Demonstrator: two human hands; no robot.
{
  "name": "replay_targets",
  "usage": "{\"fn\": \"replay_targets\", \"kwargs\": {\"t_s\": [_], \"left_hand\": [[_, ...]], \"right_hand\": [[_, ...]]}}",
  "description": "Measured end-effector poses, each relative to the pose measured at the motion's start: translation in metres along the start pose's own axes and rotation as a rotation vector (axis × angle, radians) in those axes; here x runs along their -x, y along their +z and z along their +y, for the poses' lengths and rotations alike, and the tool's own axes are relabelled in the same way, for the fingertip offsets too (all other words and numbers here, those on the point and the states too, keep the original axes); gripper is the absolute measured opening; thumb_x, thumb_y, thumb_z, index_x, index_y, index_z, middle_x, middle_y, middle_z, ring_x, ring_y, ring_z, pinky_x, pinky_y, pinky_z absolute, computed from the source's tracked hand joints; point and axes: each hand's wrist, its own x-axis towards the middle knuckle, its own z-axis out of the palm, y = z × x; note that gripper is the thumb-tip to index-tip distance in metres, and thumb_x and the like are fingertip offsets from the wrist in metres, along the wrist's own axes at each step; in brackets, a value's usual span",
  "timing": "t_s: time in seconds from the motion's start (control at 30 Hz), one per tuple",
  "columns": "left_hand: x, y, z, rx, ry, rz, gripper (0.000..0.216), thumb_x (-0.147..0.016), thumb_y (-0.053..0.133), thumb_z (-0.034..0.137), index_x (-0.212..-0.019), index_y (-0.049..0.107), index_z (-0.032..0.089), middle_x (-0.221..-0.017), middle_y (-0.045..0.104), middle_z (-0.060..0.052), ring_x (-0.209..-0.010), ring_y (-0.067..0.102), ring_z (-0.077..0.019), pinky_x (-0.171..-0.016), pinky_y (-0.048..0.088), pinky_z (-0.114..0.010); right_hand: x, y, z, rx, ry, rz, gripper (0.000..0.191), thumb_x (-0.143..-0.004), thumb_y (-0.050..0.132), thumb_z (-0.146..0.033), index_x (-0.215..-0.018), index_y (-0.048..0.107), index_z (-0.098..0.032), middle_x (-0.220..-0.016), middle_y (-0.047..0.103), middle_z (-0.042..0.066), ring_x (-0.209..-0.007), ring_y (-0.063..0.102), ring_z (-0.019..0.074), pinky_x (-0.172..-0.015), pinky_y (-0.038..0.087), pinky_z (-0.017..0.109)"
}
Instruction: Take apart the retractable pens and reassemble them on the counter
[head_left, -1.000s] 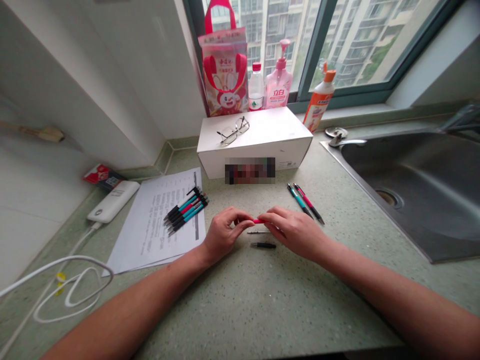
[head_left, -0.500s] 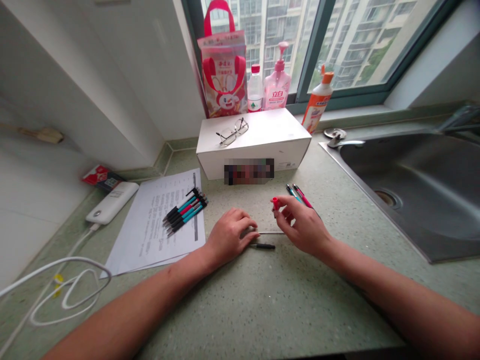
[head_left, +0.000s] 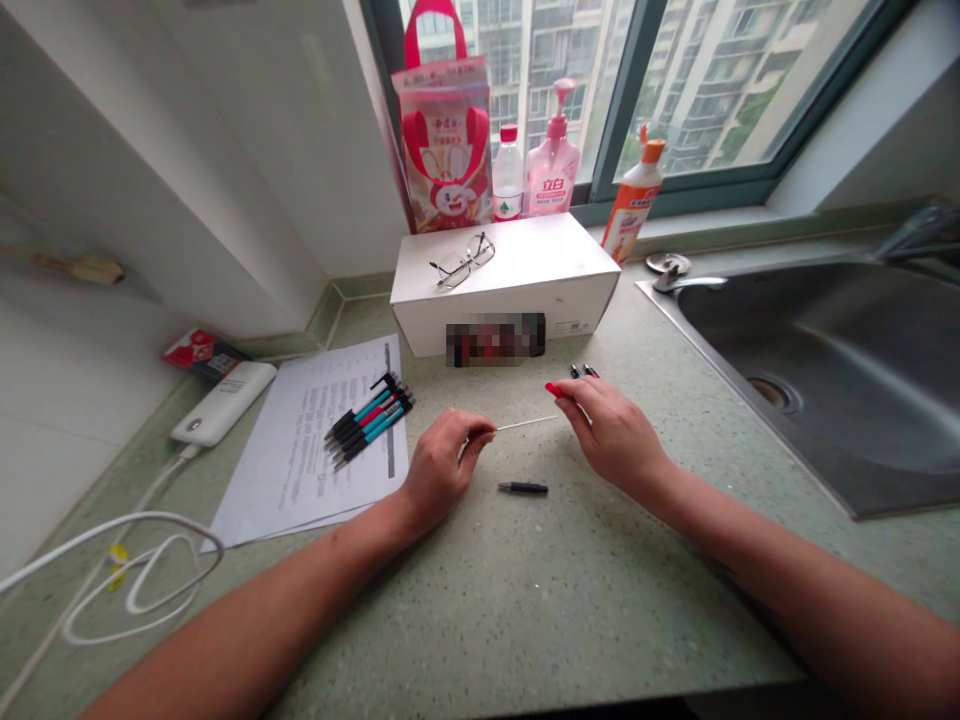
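My left hand point(head_left: 442, 468) pinches one end of a thin pen refill point(head_left: 525, 423), held just above the green counter point(head_left: 525, 600) and pointing right. My right hand point(head_left: 611, 432) is closed round a red pen barrel point(head_left: 555, 389), whose end pokes out by the thumb, close to the refill's far tip. A small black pen tip piece point(head_left: 523, 488) lies on the counter between my hands. Two pens point(head_left: 583, 371) lie behind my right hand, mostly hidden by it.
Several pens point(head_left: 367, 418) rest on printed sheets point(head_left: 322, 440) at the left, beside a white power bank point(head_left: 225, 402) and cable point(head_left: 127, 590). A white box point(head_left: 510, 275) with glasses point(head_left: 461, 260) sits behind, bottles and a bag at the window. A steel sink point(head_left: 840, 370) lies to the right.
My hands have come apart with the pen in pieces. The left hand picked the refill up off the counter, and the right hand carried the red barrel up and back.
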Motion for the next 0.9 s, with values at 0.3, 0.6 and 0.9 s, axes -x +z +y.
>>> {"fn": "replay_targets", "kwargs": {"t_s": [0.3,0.6,0.9], "left_hand": [[-0.0041,-0.0057,-0.0017,0.035,-0.010,0.124,0.016,-0.099,0.055,0.014,-0.109,0.067,0.019,-0.084,0.068,-0.003,-0.080,0.062,-0.0154,-0.075,0.051,-0.030],[-0.0037,-0.0050,-0.0003,-0.007,-0.027,0.118,0.015,-0.099,0.054,0.014,-0.105,0.067,0.019,-0.088,0.067,-0.004,-0.083,0.061,-0.0163,-0.075,0.051,-0.031],[-0.0039,-0.0053,0.0001,-0.018,-0.034,0.153,0.015,-0.099,0.054,0.016,-0.105,0.067,0.019,-0.090,0.067,-0.004,-0.084,0.062,-0.0165,-0.076,0.051,-0.032]], "right_hand": [[0.0000,-0.0006,-0.0011,0.010,-0.017,-0.053,0.029,-0.105,0.043,-0.032,-0.114,0.067,-0.018,-0.099,0.069,0.011,-0.089,0.062,0.0238,-0.078,0.050,0.039],[0.0001,-0.0033,-0.0061,0.007,-0.045,-0.059,0.030,-0.105,0.044,-0.031,-0.115,0.069,-0.017,-0.099,0.070,0.010,-0.088,0.061,0.0229,-0.076,0.049,0.037],[0.0005,-0.0014,-0.0064,0.022,-0.066,-0.090,0.031,-0.105,0.044,-0.032,-0.113,0.070,-0.016,-0.098,0.069,0.011,-0.086,0.062,0.0227,-0.076,0.050,0.037]]}}
